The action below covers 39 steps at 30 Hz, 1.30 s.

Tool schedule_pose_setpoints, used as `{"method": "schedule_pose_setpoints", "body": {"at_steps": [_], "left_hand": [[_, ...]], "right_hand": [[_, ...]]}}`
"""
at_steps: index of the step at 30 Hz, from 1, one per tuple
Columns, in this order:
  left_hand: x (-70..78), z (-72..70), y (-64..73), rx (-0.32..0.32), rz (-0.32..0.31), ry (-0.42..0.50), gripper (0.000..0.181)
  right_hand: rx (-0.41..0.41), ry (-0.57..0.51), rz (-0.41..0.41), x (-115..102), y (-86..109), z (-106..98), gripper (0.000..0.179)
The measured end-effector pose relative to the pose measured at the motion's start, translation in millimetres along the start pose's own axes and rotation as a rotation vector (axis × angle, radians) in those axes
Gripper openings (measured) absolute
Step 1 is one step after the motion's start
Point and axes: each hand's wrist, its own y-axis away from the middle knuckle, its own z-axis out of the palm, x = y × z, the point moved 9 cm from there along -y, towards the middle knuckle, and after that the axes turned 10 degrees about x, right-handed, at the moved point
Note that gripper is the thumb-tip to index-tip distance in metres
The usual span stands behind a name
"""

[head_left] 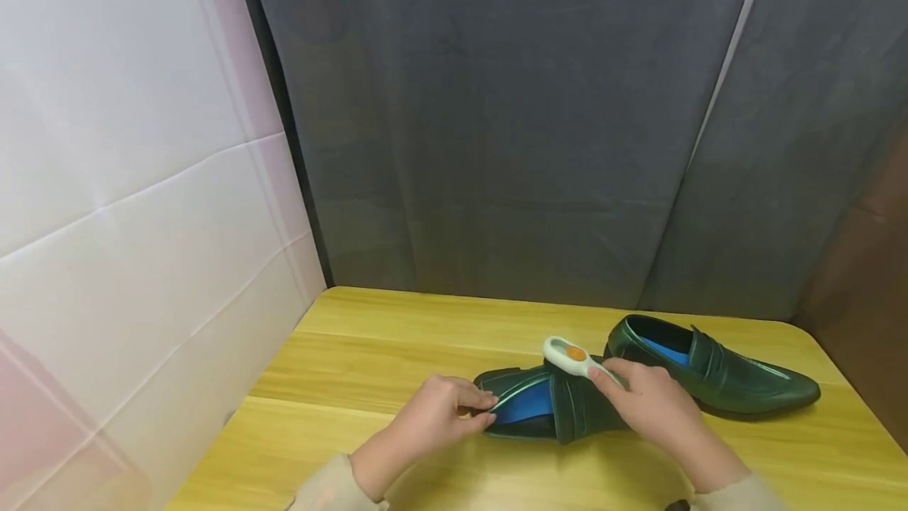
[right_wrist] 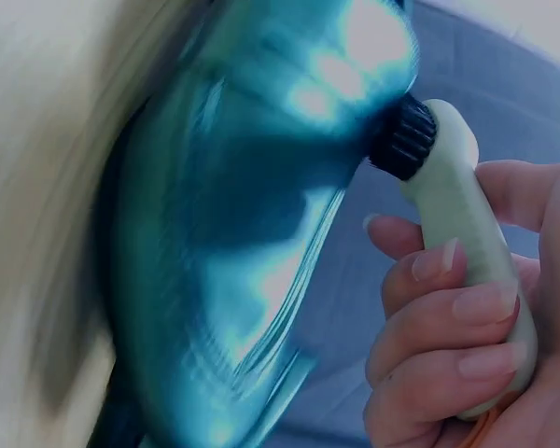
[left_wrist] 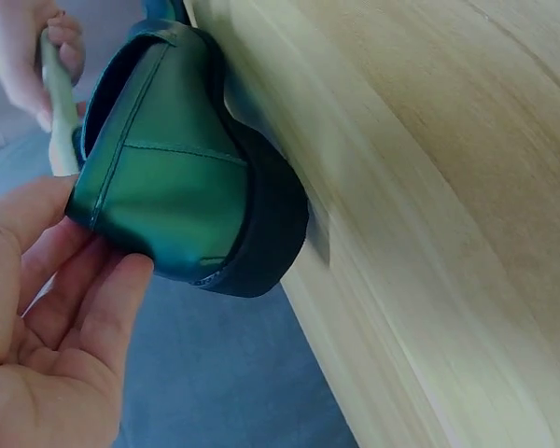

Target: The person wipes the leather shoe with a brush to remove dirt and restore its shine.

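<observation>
A dark green loafer (head_left: 585, 412) with a blue insole (head_left: 526, 402) lies on the table, heel to the left. My left hand (head_left: 441, 415) pinches the rim at its heel between thumb and fingers; the left wrist view shows the heel (left_wrist: 177, 205) close up. In my right hand (head_left: 656, 408) is a pale shoe brush (head_left: 567, 356) with an orange spot on its head, the fingers wrapped round its handle. The right wrist view shows the black bristles (right_wrist: 406, 140) against the shoe's glossy upper (right_wrist: 224, 215).
A matching green loafer (head_left: 745, 381) stands upright behind and to the right, toe pointing right. The wooden table (head_left: 340, 345) meets a grey curtain (head_left: 489, 132) at the back. A white panel (head_left: 135, 124) rises on the left and a brown one (head_left: 868, 290) on the right.
</observation>
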Motion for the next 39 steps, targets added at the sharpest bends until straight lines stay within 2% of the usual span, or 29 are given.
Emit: {"method": "schedule_pose_setpoints", "body": {"at_steps": [10,13,16,19,25,29,34,39], "left_hand": [[0.5,-4.1,-3.8,0.023,0.013,-0.035,0.017],[-0.3,-3.9,-3.8,0.02,0.013,-0.046,0.017],[0.0,-2.8,-3.7,0.012,0.026,-0.056,0.017],[1.1,-1.3,-4.8,0.008,0.045,-0.065,0.018],[1.1,1.9,-5.0,0.003,0.054,-0.056,0.019],[3.4,2.6,-2.5,-0.001,0.073,-0.079,0.019],[5.1,1.4,-0.7,0.004,0.077,-0.063,0.019],[3.3,1.4,1.6,0.005,0.06,-0.037,0.019]], "right_hand": [[-0.004,0.121,0.045,82,1.6,-32,0.088],[-0.019,0.147,0.067,96,1.2,-38,0.092],[-0.02,0.153,0.072,99,-0.3,-40,0.093],[-0.024,0.146,0.063,93,-4.5,-38,0.092],[-0.06,0.121,0.052,67,-14.1,-24,0.091],[-0.059,0.118,0.004,37,-20.3,-13,0.082],[-0.015,0.168,-0.089,-1,-24.8,-3,0.061],[0.005,0.229,-0.126,-21,-26.8,1,0.053]]}}
